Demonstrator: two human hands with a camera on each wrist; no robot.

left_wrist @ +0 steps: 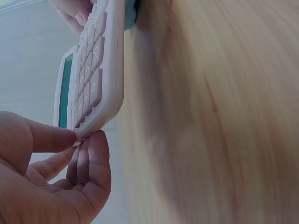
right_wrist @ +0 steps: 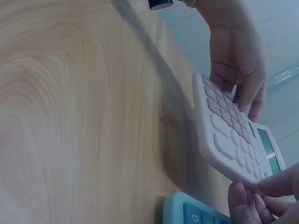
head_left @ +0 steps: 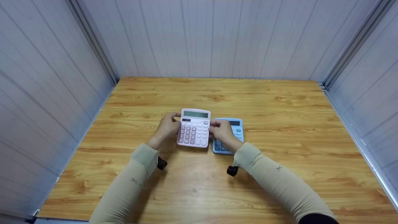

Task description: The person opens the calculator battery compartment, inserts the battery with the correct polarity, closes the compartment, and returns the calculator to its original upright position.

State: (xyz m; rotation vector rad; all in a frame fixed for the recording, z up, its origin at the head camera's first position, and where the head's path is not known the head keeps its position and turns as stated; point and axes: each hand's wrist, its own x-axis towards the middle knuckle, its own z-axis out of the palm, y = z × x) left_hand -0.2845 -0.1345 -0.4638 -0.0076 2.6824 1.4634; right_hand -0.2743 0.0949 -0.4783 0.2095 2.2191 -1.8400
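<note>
A pink calculator (head_left: 194, 128) with a green display is held between both hands, lifted a little off the wooden table (head_left: 279, 124). My left hand (head_left: 168, 125) pinches its left edge between thumb and fingers (left_wrist: 91, 154); the calculator (left_wrist: 96, 70) shows edge-on there. My right hand (head_left: 221, 130) pinches its right edge, thumb on top and fingers (right_wrist: 243, 200) beneath the calculator (right_wrist: 229, 140). A blue calculator (head_left: 236, 130) lies flat on the table just right of the pink one, partly hidden under my right hand; its corner (right_wrist: 191, 212) shows in the right wrist view.
White panelled walls (head_left: 199, 37) close the table in at the back and both sides. Bare wood stretches in front of and behind the calculators. Both forearms wear beige sleeves (head_left: 273, 183) with a black camera mount at each wrist.
</note>
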